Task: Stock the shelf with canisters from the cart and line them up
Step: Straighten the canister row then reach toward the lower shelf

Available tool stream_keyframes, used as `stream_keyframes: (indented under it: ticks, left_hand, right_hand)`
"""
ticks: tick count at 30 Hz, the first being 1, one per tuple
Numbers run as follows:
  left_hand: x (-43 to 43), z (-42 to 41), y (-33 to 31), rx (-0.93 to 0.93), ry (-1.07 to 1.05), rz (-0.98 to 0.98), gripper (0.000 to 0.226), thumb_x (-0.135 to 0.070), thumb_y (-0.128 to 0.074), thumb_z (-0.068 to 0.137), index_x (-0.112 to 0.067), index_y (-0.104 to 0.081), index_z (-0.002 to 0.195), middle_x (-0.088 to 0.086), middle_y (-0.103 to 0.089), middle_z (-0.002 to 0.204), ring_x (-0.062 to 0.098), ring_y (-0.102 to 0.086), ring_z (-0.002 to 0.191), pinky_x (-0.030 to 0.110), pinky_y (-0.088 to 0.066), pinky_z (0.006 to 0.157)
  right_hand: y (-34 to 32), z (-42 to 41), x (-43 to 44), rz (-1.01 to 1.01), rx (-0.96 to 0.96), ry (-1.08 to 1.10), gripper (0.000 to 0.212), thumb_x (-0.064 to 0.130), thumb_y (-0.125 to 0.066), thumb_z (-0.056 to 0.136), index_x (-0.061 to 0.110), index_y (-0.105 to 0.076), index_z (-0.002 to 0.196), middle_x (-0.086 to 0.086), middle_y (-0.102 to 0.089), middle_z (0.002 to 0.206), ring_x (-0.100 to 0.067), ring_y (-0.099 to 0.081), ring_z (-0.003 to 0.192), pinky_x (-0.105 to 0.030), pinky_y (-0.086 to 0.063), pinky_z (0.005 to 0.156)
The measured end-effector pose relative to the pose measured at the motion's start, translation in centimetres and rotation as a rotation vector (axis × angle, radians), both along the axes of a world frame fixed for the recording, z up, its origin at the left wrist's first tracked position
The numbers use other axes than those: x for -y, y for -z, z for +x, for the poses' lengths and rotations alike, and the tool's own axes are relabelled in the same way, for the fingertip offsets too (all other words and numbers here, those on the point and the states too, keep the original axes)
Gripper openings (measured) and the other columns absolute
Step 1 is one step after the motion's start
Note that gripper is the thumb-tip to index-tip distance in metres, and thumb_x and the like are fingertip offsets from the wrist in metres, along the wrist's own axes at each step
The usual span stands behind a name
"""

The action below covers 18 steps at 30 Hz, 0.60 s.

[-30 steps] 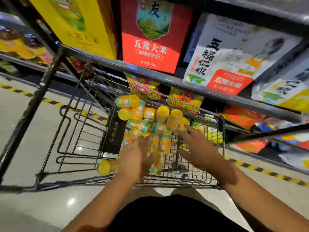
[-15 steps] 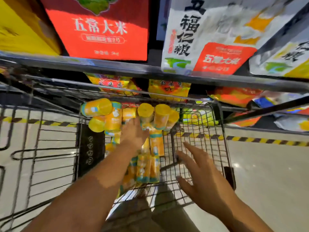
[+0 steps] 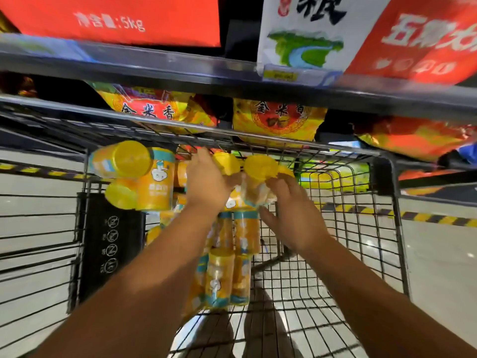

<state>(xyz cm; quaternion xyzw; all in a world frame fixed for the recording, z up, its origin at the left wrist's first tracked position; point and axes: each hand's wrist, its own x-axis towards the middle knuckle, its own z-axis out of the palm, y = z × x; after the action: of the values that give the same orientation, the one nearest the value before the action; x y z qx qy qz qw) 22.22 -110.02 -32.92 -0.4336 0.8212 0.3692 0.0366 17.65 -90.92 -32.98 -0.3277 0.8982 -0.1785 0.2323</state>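
L hand (image 3: 209, 182) fingers curled round a canister (image 3: 227, 163); R hand (image 3: 294, 210) fingers touching 2nd canister (image 3: 260, 168) just beside, grip unclear. Recommend: seat both grips below lids before clearing cart (image 3: 396, 223).

red bag (image 3: 111, 19) cut by top edge | canister (image 3: 254, 188) motion-blurred | left hand (image 3: 206, 179) fingertips hidden

Glossy grey floor (image 3: 438, 267), hazard-striped tape (image 3: 426, 217)

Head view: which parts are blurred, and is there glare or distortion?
In the head view, motion blur smears the grey metal shelf edge and the yellow-lidded orange canisters; the left hand and right hand are soft; the glossy grey floor shows glare spots; the wide lens bows the shelf.
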Motion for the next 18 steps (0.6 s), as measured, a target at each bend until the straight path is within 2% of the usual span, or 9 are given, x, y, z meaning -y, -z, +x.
stream_keyframes:
  ticks: [2,5,6,8,10,13,15,18]
  left_hand:
    - [0.2,0.2,-0.5,-0.019,0.000,0.026,0.073,-0.043,-0.091,0.066,-0.008,-0.050,0.113,0.011,-0.062,0.110,0.032,-0.060,0.102,0.045,-0.051,0.081]
    - [0.5,1.7,-1.6,0.113,0.063,-0.017,0.075,-0.037,-0.088,0.071,-0.010,-0.045,0.126,0.012,-0.053,0.125,0.033,-0.054,0.111,0.033,-0.038,0.075]
    - [0.4,2.5,-1.7,0.161,0.115,-0.055,0.075,-0.035,-0.087,0.072,-0.011,-0.044,0.128,0.014,-0.049,0.127,0.035,-0.052,0.112,0.033,-0.036,0.075]
    - [-0.6,4.0,-1.9,0.272,0.274,-0.127,0.076,-0.029,-0.083,0.073,-0.015,-0.041,0.136,0.015,-0.041,0.129,0.040,-0.050,0.113,0.040,-0.043,0.083]
    - [-1.8,5.2,-1.6,0.375,0.326,-0.119,0.080,-0.029,-0.080,0.075,-0.019,-0.037,0.142,0.014,-0.033,0.130,0.041,-0.050,0.114,0.045,-0.045,0.093]
    - [-2.6,5.9,-1.5,0.426,0.131,0.009,0.084,-0.037,-0.081,0.073,-0.021,-0.036,0.143,0.012,-0.035,0.131,0.038,-0.052,0.116,0.042,-0.047,0.094]
    - [-2.6,6.0,-1.7,0.384,0.052,0.094,0.080,-0.041,-0.079,0.069,-0.019,-0.043,0.136,0.012,-0.049,0.123,0.036,-0.058,0.110,0.040,-0.049,0.088]
    - [-2.3,6.2,-2.9,0.237,-0.104,0.279,0.047,-0.037,-0.079,0.077,-0.024,-0.050,0.112,-0.003,-0.064,0.094,0.020,-0.063,0.081,0.030,-0.049,0.069]
  right_hand:
    - [0.6,0.1,1.4,-0.069,0.042,0.137,0.050,0.040,-0.075,0.087,0.012,-0.051,0.120,-0.011,-0.047,0.131,-0.035,-0.058,0.106,-0.041,-0.054,0.075]
    - [1.0,0.4,3.3,-0.152,0.124,0.346,0.050,0.045,-0.078,0.084,0.014,-0.044,0.102,-0.006,-0.042,0.116,-0.028,-0.052,0.093,-0.034,-0.041,0.068]
    - [1.1,0.5,3.9,-0.189,0.148,0.416,0.049,0.044,-0.078,0.084,0.014,-0.041,0.098,-0.004,-0.042,0.112,-0.027,-0.050,0.093,-0.032,-0.035,0.068]
    - [1.3,0.5,5.0,-0.235,0.179,0.538,0.048,0.041,-0.078,0.085,0.013,-0.040,0.095,-0.002,-0.043,0.105,-0.028,-0.050,0.096,-0.030,-0.029,0.069]
    - [1.3,0.6,5.6,-0.262,0.199,0.613,0.048,0.037,-0.079,0.084,0.014,-0.040,0.098,-0.001,-0.046,0.103,-0.029,-0.052,0.098,-0.030,-0.032,0.069]
    - [0.9,0.5,5.4,-0.350,0.310,0.704,0.056,0.033,-0.084,0.080,0.019,-0.041,0.113,-0.001,-0.057,0.109,-0.020,-0.059,0.093,-0.027,-0.046,0.067]
    - [0.6,0.2,4.4,-0.352,0.303,0.687,0.069,0.032,-0.087,0.075,0.023,-0.042,0.127,0.000,-0.055,0.121,-0.018,-0.059,0.103,-0.029,-0.051,0.080]
    - [0.1,-0.4,2.8,-0.229,0.309,0.601,0.085,0.032,-0.087,0.073,0.030,-0.039,0.144,0.003,-0.040,0.136,-0.015,-0.049,0.113,-0.031,-0.046,0.090]
